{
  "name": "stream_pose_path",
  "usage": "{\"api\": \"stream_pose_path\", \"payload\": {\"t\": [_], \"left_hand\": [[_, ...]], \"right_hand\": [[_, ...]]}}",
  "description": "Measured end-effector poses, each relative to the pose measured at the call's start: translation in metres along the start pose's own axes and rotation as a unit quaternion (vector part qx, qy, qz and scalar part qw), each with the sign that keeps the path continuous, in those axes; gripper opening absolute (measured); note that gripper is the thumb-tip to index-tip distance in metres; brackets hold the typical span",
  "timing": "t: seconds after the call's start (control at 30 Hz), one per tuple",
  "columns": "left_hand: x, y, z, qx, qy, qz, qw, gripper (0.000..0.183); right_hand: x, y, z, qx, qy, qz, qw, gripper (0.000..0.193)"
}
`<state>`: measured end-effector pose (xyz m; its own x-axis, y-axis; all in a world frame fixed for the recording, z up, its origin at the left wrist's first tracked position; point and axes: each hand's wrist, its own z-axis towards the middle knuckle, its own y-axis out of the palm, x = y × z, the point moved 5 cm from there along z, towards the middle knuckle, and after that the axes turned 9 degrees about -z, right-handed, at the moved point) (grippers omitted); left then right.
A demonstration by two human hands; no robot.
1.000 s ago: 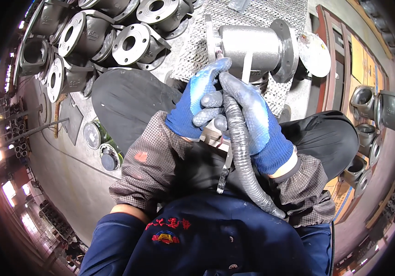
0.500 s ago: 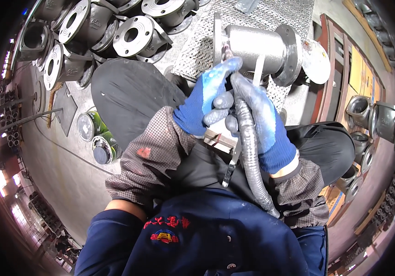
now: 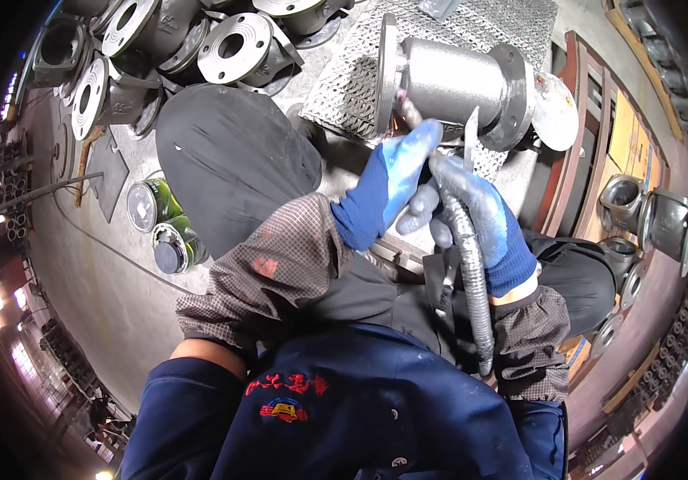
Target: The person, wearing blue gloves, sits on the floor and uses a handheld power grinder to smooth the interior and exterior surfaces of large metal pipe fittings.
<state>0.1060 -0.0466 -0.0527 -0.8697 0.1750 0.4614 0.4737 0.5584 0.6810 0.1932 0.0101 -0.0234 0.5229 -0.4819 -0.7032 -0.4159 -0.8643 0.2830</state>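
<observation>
Both my hands wear blue gloves with grey, worn palms. My left hand (image 3: 400, 176) and my right hand (image 3: 480, 216) close together around a flexible-shaft grinder. Its ribbed grey hose (image 3: 473, 288) runs down past my right wrist toward my lap. The tool's slim tip (image 3: 408, 106), pinkish at the end, meets the inner side of the left flange (image 3: 387, 76) on a grey cast-metal pipe body (image 3: 456, 80). Small sparks show just under the tip. A thin flat metal strip (image 3: 472, 132) rises beside my right fingers; whether they hold it is hidden.
The casting lies on a patterned metal sheet (image 3: 344, 96) beyond my knees. Several flanged castings (image 3: 236, 48) are heaped at the far left. Two green cans (image 3: 176, 244) stand by my left leg. Right of the casting are a white disc (image 3: 554, 112) and a reddish-brown frame (image 3: 572, 120).
My hands and the grinder have shifted slightly right and down in view. More of the tool's tip shows at the flange, and sparks are now visible.
</observation>
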Motion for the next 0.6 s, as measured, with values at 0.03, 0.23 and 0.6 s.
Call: {"api": "stream_pose_path", "payload": {"t": [0.03,0.23,0.6], "left_hand": [[-0.008,-0.004,0.003,0.006,0.027,-0.015,1.0,0.041],[-0.009,-0.001,0.006,-0.02,-0.001,-0.031,0.999,0.038],[-0.012,-0.03,0.002,0.025,0.017,0.032,0.999,0.034]], "right_hand": [[0.007,-0.004,-0.001,0.013,0.017,0.006,1.0,0.041],[0.013,-0.013,0.008,0.012,-0.081,-0.098,0.992,0.044],[0.019,0.008,0.017,0.082,-0.097,-0.052,0.991,0.026]]}}
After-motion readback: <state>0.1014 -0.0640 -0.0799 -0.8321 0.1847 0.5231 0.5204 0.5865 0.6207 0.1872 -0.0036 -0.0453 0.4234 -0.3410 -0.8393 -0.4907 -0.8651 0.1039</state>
